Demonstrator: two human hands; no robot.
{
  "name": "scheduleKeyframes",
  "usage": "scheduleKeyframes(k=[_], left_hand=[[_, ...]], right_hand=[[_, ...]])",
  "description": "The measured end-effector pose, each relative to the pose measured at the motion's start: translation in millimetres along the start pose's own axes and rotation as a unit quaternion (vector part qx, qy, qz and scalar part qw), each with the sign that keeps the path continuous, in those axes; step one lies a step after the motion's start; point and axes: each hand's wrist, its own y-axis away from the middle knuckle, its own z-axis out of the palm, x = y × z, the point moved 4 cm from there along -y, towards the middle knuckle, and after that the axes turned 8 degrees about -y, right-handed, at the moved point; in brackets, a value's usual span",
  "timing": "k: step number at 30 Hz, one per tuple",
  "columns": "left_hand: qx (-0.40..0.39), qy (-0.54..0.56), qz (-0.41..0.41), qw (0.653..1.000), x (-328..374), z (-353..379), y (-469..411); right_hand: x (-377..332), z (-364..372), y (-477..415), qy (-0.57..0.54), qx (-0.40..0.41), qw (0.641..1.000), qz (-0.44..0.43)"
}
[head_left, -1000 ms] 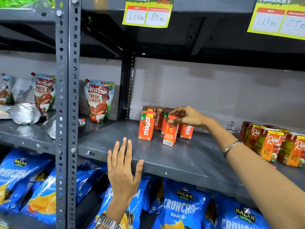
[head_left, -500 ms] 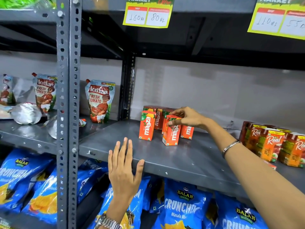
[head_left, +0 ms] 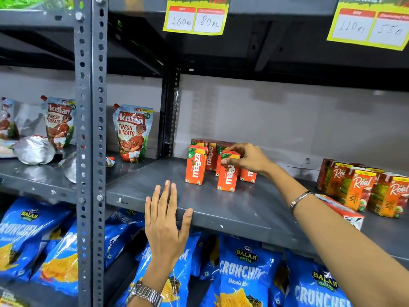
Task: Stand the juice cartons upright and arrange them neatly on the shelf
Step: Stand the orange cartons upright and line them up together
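Note:
Several small orange Maaza juice cartons stand in a cluster on the grey metal shelf (head_left: 243, 209). My right hand (head_left: 247, 159) grips the top of one upright Maaza carton (head_left: 228, 177) at the front of the cluster. Another Maaza carton (head_left: 196, 165) stands upright just to its left, apart from it. More Maaza cartons (head_left: 212, 151) stand behind, partly hidden by my hand. A carton (head_left: 345, 212) lies flat on the shelf under my right forearm. My left hand (head_left: 166, 220) rests flat on the shelf's front edge, fingers spread.
Upright Real apple juice cartons (head_left: 363, 187) fill the shelf's right side. Kissan tomato pouches (head_left: 132, 134) stand left of the steel upright (head_left: 90, 129). Blue Balaji crisp bags (head_left: 243, 269) fill the shelf below. Price tags (head_left: 195, 18) hang above.
My right hand has turned the front Maaza carton so its face shows and set it square on the shelf. My left hand has stayed on the shelf edge.

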Motion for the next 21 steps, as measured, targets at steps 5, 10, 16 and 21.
scheduleKeyframes(k=[5,10,16,21], left_hand=[[0.015,0.007,-0.005,1.0,2,0,0],[0.056,0.013,0.006,0.998,16,1,2],[0.07,-0.004,0.071,0.995,44,9,4],[0.073,-0.023,0.07,0.995,41,9,4]], right_hand=[[7,-10,19,-0.051,-0.052,0.997,0.027],[53,-66,63,0.013,-0.066,0.986,0.153],[118,-121,121,0.108,-0.115,0.926,0.343],[121,-117,127,0.041,-0.124,0.913,0.386]])
